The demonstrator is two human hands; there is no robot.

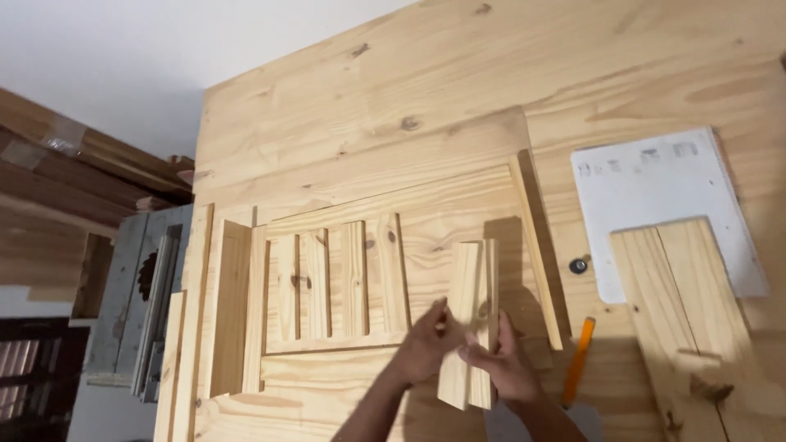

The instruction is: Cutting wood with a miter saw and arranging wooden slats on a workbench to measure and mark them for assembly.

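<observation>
Head view: both hands, left hand point(426, 348) and right hand point(501, 368), grip upright slats point(471, 319); the slats hide the fingertips.

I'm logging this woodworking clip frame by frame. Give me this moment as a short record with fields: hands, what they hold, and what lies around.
left hand: left hand grips the lower left edge of the slats
right hand: right hand holds the same slats from the right
held: two pine slats, side by side, upright in view
beneath: slatted frame with four slats set in it, on the pine tabletop
right of hands: orange pencil, small dark round piece
far right: white sheet under a pine board
</observation>
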